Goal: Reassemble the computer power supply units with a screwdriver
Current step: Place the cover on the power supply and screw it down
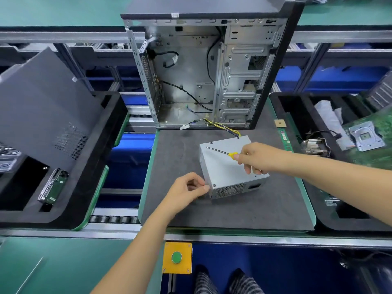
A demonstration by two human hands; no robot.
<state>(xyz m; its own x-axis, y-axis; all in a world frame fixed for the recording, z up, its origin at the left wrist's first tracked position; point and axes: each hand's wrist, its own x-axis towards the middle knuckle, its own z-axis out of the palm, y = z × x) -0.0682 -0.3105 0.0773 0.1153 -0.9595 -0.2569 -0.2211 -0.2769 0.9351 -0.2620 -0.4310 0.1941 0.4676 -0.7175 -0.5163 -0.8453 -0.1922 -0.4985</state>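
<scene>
Now | power supply unit [224, 166] lies on grey mat [180, 158], near open computer case [203, 71] | right hand [256, 158] grips yellow-handled screwdriver [222, 152] above its top | left hand [186, 189] fingers curled, fingertips pinched at its near-left corner

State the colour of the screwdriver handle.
Yellow, on the screwdriver in the right hand; head view.
</scene>
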